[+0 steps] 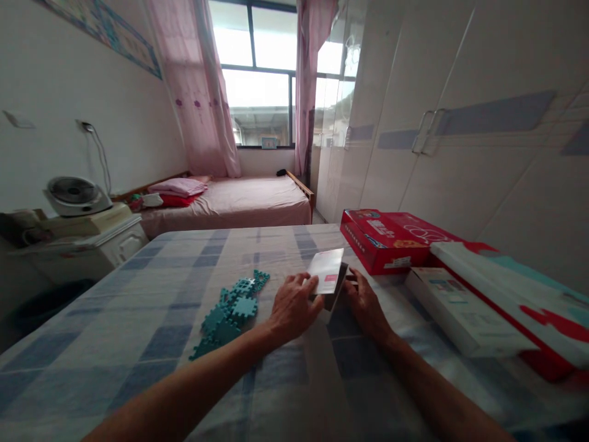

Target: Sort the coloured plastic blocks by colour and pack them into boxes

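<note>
A small white box with its lid tilted up rests on the blue-and-white checked bedsheet. My left hand grips the box's left side, fingers curled on the lid. Pressed against the right side of the box is my right hand, its fingers bent around it. A pile of teal foam puzzle pieces lies just left of my left hand.
A red box and a long white box lie at the right, beside a red-and-white package. White wardrobe doors stand behind them. A second bed, a window and a fan are farther back.
</note>
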`<act>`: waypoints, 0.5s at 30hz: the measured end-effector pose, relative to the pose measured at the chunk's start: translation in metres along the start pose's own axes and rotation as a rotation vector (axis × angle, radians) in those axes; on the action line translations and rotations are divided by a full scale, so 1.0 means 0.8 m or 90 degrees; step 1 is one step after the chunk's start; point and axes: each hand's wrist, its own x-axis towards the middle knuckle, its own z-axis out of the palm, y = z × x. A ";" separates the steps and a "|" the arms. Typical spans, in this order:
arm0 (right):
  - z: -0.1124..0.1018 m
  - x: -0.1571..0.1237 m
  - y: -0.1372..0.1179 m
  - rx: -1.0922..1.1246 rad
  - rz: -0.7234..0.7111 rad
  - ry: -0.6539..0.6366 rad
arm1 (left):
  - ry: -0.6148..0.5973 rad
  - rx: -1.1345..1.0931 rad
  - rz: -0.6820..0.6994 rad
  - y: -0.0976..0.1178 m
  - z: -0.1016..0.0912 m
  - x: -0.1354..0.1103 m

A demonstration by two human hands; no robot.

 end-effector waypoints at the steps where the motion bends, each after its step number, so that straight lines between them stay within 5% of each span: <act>1: 0.000 -0.001 -0.002 -0.014 -0.025 0.014 | 0.002 -0.030 -0.012 -0.002 0.001 0.000; 4: -0.003 -0.007 -0.011 -0.079 -0.144 0.017 | 0.059 -0.141 -0.045 -0.013 -0.005 0.008; 10: -0.004 -0.028 -0.034 -0.245 -0.374 -0.172 | 0.275 -0.376 -0.250 -0.077 -0.048 0.027; 15: -0.005 -0.025 -0.035 -0.356 -0.352 -0.154 | 0.411 -0.558 -0.356 -0.166 -0.082 0.015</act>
